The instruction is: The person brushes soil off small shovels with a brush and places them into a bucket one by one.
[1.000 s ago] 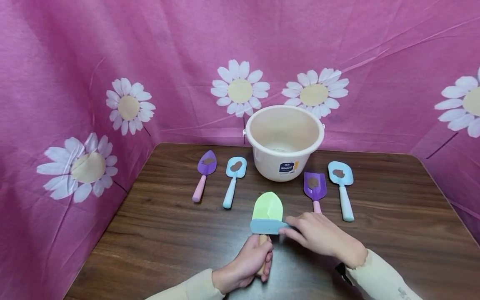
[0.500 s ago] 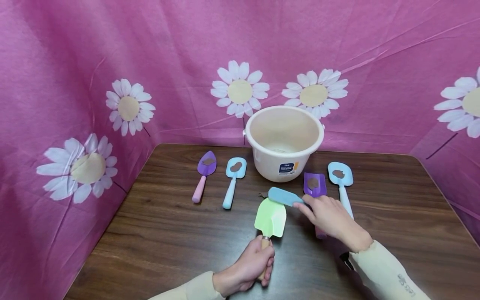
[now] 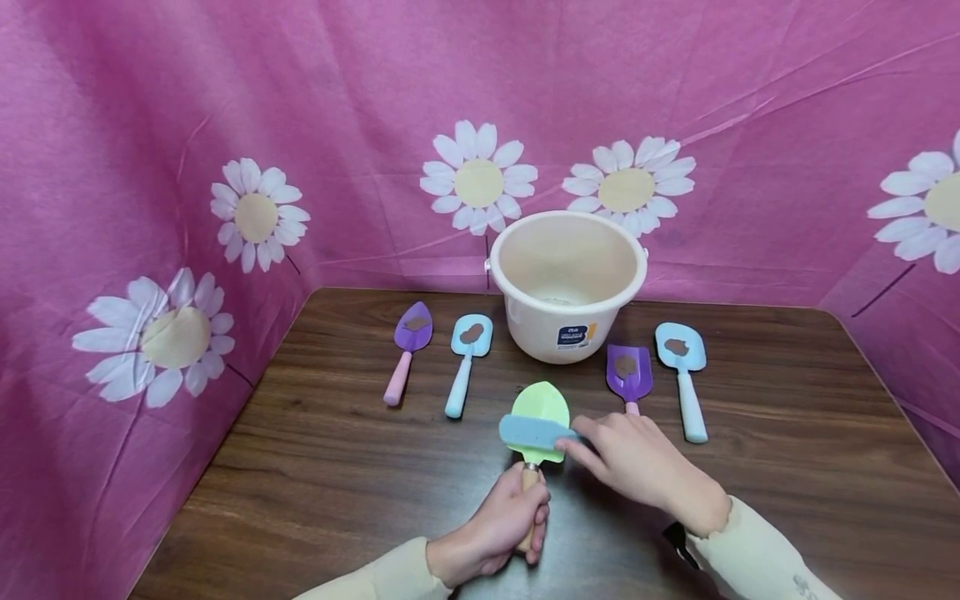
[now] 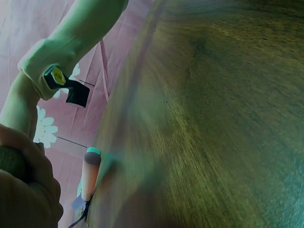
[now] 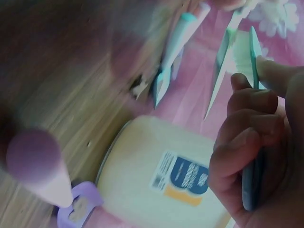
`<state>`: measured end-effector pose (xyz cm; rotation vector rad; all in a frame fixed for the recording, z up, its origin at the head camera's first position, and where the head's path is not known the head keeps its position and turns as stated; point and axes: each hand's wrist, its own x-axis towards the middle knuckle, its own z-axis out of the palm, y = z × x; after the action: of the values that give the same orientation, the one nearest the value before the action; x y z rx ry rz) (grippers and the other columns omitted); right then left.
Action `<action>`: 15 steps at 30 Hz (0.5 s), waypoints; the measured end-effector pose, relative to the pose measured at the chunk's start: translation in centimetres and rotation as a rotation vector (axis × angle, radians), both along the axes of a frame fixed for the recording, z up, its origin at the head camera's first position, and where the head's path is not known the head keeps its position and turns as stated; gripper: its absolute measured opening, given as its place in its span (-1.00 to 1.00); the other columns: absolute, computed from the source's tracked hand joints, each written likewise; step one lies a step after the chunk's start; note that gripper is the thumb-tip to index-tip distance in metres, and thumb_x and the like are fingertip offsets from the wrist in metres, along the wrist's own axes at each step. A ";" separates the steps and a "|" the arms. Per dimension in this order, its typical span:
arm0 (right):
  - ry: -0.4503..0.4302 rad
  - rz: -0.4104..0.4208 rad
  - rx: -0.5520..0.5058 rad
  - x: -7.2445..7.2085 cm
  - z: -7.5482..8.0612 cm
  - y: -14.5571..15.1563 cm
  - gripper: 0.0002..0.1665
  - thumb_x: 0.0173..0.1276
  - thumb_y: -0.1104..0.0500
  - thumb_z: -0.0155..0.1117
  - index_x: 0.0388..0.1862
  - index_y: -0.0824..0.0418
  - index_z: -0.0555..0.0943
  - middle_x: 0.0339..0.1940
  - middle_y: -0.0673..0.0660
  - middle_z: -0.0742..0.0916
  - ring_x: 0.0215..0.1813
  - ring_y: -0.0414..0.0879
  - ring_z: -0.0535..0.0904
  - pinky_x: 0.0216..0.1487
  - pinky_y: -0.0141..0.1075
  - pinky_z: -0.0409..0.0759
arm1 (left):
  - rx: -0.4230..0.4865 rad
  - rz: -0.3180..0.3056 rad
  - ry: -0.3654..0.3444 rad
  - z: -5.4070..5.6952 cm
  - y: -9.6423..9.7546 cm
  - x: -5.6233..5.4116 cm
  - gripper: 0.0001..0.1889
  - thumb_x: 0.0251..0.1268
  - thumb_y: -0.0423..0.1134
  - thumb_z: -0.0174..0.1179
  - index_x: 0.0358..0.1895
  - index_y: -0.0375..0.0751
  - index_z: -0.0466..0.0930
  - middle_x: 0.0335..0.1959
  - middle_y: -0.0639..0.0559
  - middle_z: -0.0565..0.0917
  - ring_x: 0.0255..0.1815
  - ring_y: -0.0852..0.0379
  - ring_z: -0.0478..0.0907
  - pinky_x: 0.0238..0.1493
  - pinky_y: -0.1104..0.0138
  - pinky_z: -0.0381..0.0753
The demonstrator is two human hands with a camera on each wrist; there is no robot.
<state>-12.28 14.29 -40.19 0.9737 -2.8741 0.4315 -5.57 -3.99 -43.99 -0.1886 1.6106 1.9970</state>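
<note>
Creased pink cloth backdrop (image 3: 360, 100), large white daisies (image 3: 478, 183) with yellow centres, brown wood-grain tabletop (image 3: 322, 475), rounded far corners

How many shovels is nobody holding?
4. Left of the bucket: pointed purple shovel and left blue shovel. Toward the bucket's right: right blue shovel and square purple shovel, its handle partly behind the right hand.

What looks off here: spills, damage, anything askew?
A small dark mark on the wooden tabletop near the green trowel: possibly spilled dirt, too small to tell. Each of the four trowels lying there bears a brown patch, stain or soil unclear. No damage stands out.
</note>
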 end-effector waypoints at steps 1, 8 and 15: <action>0.011 0.016 0.004 0.2 0.0 -0.1 -0.60 0.39 -0.24 0.08 -0.57 -0.10 0.39 -0.76 -0.25 0.30 -0.67 -0.36 0.23 -0.47 -0.18 0.42 | 0.000 -0.001 -0.001 0.0 0.0 0.0 -0.85 0.14 -0.42 -0.12 -0.24 -0.16 0.20 -0.68 0.12 0.33 -0.86 0.27 0.24 -0.91 0.44 0.31; -0.017 0.014 -0.004 0.5 -0.3 -0.1 -0.62 0.39 -0.24 0.08 -0.56 -0.11 0.41 -0.77 -0.26 0.30 -0.68 -0.38 0.23 -0.39 -0.08 0.53 | -0.005 0.005 0.001 0.1 -0.2 0.1 -0.85 0.14 -0.42 -0.10 -0.25 -0.15 0.20 -0.68 0.11 0.34 -0.86 0.26 0.24 -0.90 0.44 0.31; -0.102 -0.113 -0.050 -1.1 -0.9 1.0 -0.57 0.40 -0.25 0.05 -0.58 -0.06 0.37 -0.74 -0.16 0.28 -0.64 -0.23 0.24 -0.66 -0.38 0.22 | 0.005 0.006 0.008 0.0 -0.1 0.4 -0.84 0.09 -0.43 -0.12 -0.25 -0.17 0.21 -0.70 0.11 0.33 -0.87 0.27 0.24 -0.92 0.43 0.30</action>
<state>-13.36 15.27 -41.08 0.7991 -2.9734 0.5556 -5.21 -4.08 -44.04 -0.1836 1.6116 2.0084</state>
